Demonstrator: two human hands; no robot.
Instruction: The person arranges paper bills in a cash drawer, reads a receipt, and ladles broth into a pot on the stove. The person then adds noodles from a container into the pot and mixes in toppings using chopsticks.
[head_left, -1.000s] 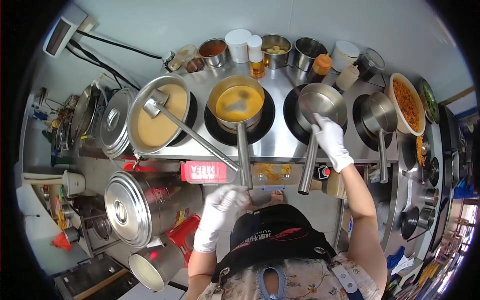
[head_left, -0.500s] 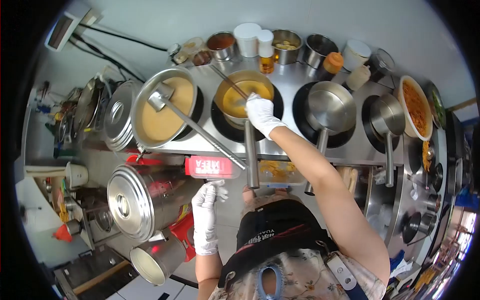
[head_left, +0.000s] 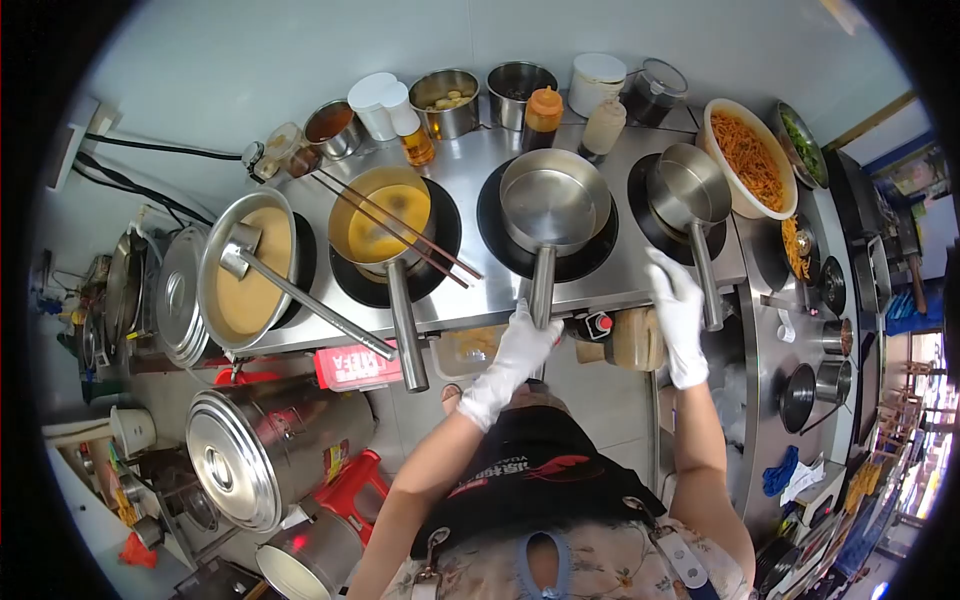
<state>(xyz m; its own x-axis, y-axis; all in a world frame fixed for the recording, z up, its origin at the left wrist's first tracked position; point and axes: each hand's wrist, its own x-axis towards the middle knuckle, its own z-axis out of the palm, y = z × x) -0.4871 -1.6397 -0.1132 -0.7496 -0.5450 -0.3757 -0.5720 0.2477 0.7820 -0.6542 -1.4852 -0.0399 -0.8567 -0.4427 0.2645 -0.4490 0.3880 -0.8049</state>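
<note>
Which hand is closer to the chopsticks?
Left. The left hand is at a pan handle, just below and right of the chopsticks. The right hand is farther right, beside the small pan's handle.

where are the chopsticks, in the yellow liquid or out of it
Out: the chopsticks lie across the rim of the pan, above the yellow liquid, their ends overhanging it on both sides.
</note>
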